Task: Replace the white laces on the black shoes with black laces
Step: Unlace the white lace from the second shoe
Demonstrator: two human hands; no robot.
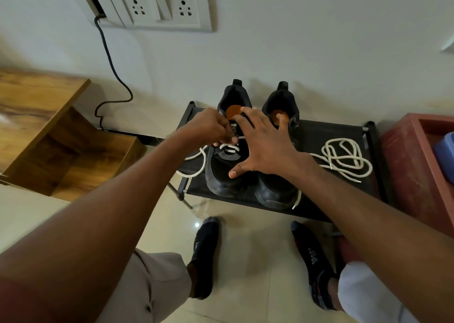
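Two black shoes stand side by side on a low black rack [341, 136]. The left shoe [222, 175] still has a white lace [196, 161] in its lower eyelets, with loose ends trailing off to the left. My left hand [208, 127] pinches this lace over the shoe's tongue. My right hand [264, 145] lies spread with straight fingers across both shoes, thumb on the left shoe's toe. The right shoe [276, 192] is mostly hidden under that hand. A loose white lace [344, 159] lies coiled on the rack to the right. No black lace is in view.
A wooden stepped shelf [49, 131] stands at the left. A black cable [110, 64] runs down from a wall socket panel [157, 5]. A red box [415, 168] sits right of the rack. My socked feet [205, 254] rest on the tiled floor in front.
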